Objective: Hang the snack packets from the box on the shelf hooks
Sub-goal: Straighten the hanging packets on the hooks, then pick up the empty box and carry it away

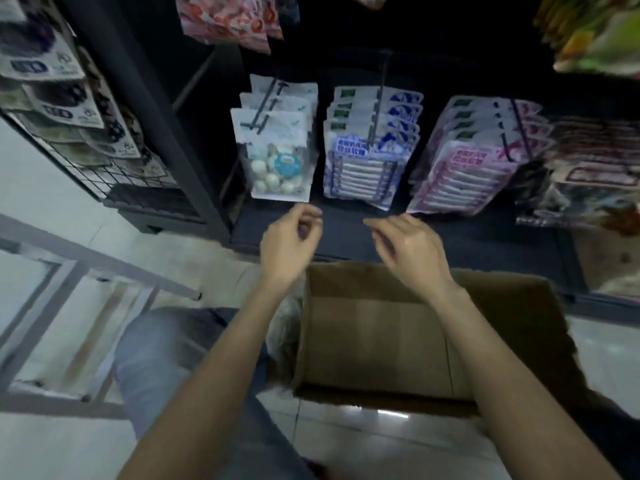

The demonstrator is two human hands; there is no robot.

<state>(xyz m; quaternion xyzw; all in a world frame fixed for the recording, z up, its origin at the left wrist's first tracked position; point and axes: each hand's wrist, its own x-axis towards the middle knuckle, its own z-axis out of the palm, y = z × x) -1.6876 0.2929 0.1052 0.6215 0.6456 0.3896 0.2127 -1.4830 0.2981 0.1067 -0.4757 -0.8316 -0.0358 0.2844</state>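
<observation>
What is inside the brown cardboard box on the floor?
The brown cardboard box shows only bare inner walls and bottom; no packets are visible. The right forearm covers part of its interior, and the near corner is hidden.

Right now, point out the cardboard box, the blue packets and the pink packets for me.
cardboard box (381,344): head view, on its bare inner wall.
blue packets (365,168): head view, on the front packet's face.
pink packets (464,174): head view, on the front packet's face.
</observation>
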